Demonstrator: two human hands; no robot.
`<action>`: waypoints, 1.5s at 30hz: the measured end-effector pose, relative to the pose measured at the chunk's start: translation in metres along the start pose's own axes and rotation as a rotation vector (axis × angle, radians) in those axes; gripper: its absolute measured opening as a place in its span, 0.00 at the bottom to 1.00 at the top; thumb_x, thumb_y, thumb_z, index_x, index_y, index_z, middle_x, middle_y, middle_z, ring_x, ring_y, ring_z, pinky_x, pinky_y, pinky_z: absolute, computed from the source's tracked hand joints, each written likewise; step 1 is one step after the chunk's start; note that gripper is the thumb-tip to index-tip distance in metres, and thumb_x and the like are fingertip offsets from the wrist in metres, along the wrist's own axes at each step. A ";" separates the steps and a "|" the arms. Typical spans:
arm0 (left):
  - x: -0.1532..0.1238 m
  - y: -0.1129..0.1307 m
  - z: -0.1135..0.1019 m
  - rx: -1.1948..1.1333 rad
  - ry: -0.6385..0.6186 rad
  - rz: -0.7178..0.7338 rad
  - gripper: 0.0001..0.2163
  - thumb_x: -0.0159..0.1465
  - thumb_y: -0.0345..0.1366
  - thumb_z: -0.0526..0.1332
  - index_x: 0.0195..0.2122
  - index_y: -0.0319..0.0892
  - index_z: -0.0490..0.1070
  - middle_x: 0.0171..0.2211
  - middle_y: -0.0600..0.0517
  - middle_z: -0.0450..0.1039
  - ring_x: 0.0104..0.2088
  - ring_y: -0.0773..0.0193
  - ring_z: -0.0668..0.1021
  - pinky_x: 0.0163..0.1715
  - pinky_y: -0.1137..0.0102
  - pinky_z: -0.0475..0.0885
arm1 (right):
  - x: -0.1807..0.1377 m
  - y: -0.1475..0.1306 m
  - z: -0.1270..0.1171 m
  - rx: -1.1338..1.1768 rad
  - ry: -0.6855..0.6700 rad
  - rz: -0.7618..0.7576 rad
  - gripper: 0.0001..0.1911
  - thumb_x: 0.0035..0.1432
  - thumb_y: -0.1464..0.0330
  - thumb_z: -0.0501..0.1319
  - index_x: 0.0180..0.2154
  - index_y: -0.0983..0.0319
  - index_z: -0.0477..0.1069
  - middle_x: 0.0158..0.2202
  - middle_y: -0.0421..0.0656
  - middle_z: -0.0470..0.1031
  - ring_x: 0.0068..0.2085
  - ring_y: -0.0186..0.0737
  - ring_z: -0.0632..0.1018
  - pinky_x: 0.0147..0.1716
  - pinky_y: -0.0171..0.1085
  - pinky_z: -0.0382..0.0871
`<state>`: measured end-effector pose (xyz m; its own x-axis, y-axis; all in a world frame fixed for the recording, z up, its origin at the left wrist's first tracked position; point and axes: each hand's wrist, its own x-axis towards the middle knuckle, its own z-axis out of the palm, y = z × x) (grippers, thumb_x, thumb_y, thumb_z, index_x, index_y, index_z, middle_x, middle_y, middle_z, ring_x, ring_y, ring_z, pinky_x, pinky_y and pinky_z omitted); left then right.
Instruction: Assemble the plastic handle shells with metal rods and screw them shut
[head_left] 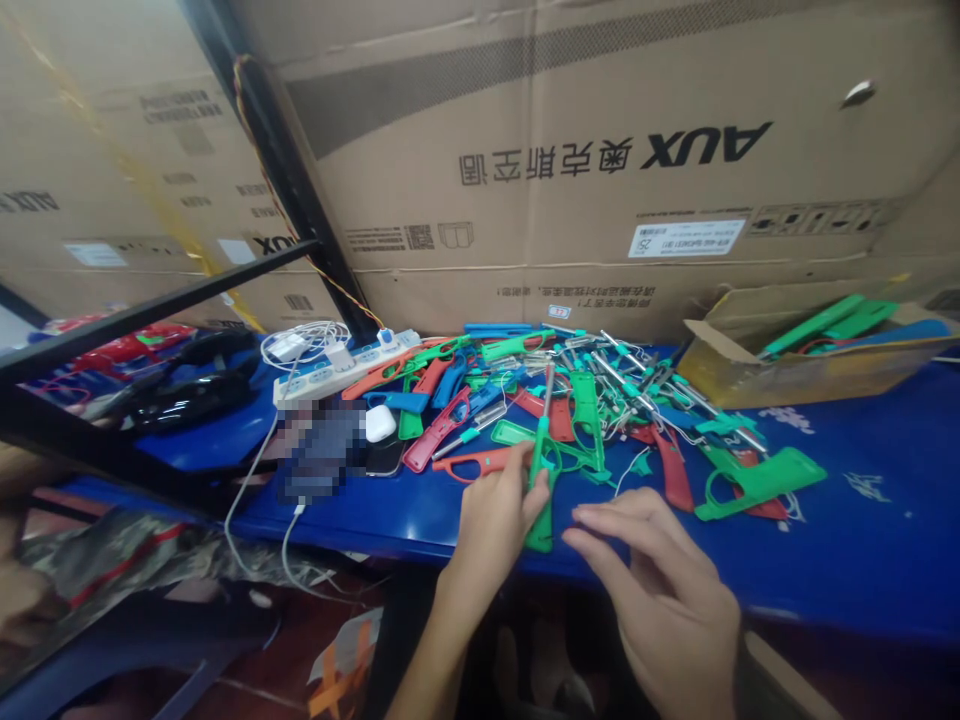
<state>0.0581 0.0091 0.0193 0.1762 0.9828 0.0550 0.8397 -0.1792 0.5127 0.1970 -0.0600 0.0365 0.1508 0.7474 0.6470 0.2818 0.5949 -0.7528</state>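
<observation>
My left hand (495,515) is closed around a green gun-shaped lighter casing (541,530), held near the table's front edge. A thin metal tube (547,395) points up from the casing, away from me. To its right, my right hand (660,590) is curled, thumb and fingertips close together in a pinch; anything between them is too small to make out. Just beyond both hands lies a heap of red, blue and green casings, among them a green casing (589,420) and a red casing (673,470). Metal tubes with teal ends and thin wires (630,380) are mixed in.
At right, an open cardboard box (720,375) holds green and blue casings. A power strip (307,385), white cables, a blurred-out device and a white earbud case (380,424) lie left. Large cartons (555,90) stand behind the blue table (847,560). Another person's hand (26,605) shows far left.
</observation>
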 end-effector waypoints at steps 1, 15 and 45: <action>0.000 0.000 0.000 0.000 0.001 -0.003 0.16 0.74 0.41 0.56 0.61 0.47 0.66 0.38 0.52 0.84 0.41 0.55 0.85 0.34 0.69 0.68 | -0.001 0.000 0.001 -0.017 0.028 0.003 0.12 0.62 0.77 0.68 0.43 0.55 0.80 0.35 0.39 0.76 0.34 0.36 0.77 0.32 0.34 0.73; -0.002 -0.001 0.001 -0.069 0.026 -0.050 0.16 0.73 0.41 0.56 0.59 0.46 0.67 0.29 0.56 0.78 0.34 0.58 0.83 0.31 0.70 0.64 | -0.008 0.007 -0.006 -0.145 0.262 -0.023 0.09 0.64 0.74 0.66 0.44 0.58 0.78 0.41 0.43 0.78 0.42 0.42 0.80 0.41 0.39 0.75; -0.025 -0.012 -0.003 -0.433 0.068 0.305 0.21 0.74 0.38 0.56 0.68 0.47 0.63 0.59 0.46 0.74 0.58 0.58 0.76 0.58 0.65 0.70 | 0.012 0.038 0.020 -0.364 -0.238 0.214 0.24 0.74 0.56 0.52 0.63 0.60 0.68 0.60 0.50 0.75 0.58 0.48 0.78 0.53 0.43 0.76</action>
<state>0.0422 -0.0128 0.0148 0.3334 0.8922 0.3046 0.4645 -0.4366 0.7705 0.1903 -0.0222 0.0129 0.0330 0.9139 0.4046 0.5878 0.3097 -0.7474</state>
